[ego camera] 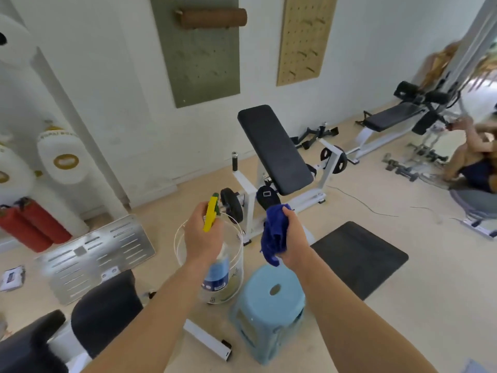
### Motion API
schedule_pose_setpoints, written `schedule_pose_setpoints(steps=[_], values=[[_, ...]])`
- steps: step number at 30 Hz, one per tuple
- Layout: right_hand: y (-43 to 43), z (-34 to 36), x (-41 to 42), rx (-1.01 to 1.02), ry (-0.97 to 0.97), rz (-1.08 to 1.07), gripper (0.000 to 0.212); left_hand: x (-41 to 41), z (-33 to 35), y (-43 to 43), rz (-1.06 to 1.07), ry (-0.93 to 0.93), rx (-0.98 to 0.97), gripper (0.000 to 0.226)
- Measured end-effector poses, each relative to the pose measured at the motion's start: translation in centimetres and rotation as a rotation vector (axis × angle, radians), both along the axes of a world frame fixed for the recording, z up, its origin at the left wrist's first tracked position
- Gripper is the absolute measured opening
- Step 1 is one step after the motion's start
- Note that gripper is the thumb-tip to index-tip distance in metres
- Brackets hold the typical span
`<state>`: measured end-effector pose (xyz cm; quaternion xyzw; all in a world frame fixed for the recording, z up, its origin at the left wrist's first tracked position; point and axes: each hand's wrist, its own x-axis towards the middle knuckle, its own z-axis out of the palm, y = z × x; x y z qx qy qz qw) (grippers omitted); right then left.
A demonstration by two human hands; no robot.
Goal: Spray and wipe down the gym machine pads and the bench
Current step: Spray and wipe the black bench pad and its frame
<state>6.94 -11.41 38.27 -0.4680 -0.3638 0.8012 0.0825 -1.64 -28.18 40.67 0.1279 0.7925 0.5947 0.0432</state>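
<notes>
The black machine pad [274, 149] stands slanted, firm and smooth by the look; the bench [390, 117] lies well beyond the pad, rightward; short of the pad, the left hand [201, 235] curls round the spray bottle [217, 270] at its trigger neck, probably light, rigid; beside it the right hand [294, 238] bunches the soft, limp cloth [273, 232].

1. White pad [62, 157]: dark lettering curves along its top edge, too blurred to read
2. Spray bottle [218, 274]: blue label carries small print, illegible
3. Nothing else readable
</notes>
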Motion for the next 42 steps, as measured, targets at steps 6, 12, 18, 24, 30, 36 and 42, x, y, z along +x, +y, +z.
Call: schedule_pose_setpoints(steps=[6,12,18,24,30,36,42], values=[[3.6,-2.8,3.7,-0.099,-0.145,-0.051,0.052,2.8,2.3,9.5,0.021,-0.008,0.143,0.012],[11.6,-4.6,6.9,-0.155,-0.093,-0.091,0.037,6.9,2.0,20.3,0.099,-0.058,0.232,0.018],[23.2,-6.6,9.5,-0.129,-0.099,-0.082,0.031,10.5,0.7,31.3,0.089,-0.124,0.257,0.011],[31.2,-7.3,8.6,-0.139,-0.087,-0.013,0.041,11.0,0.8,38.7,-0.038,-0.131,0.206,0.031],[36.6,-6.4,3.1,0.005,-0.139,0.218,0.041,5.2,0.9,44.1,0.007,-0.095,0.149,0.017],[44.1,-4.7,-5.2,0.39,-0.192,0.281,0.044,-2.3,-1.1,48.4,0.036,-0.073,0.082,0.015],[53.6,-1.8,-12.4,0.437,-0.2,0.181,0.039,-7.5,-0.3,51.6,-0.022,-0.041,0.038,0.019]])
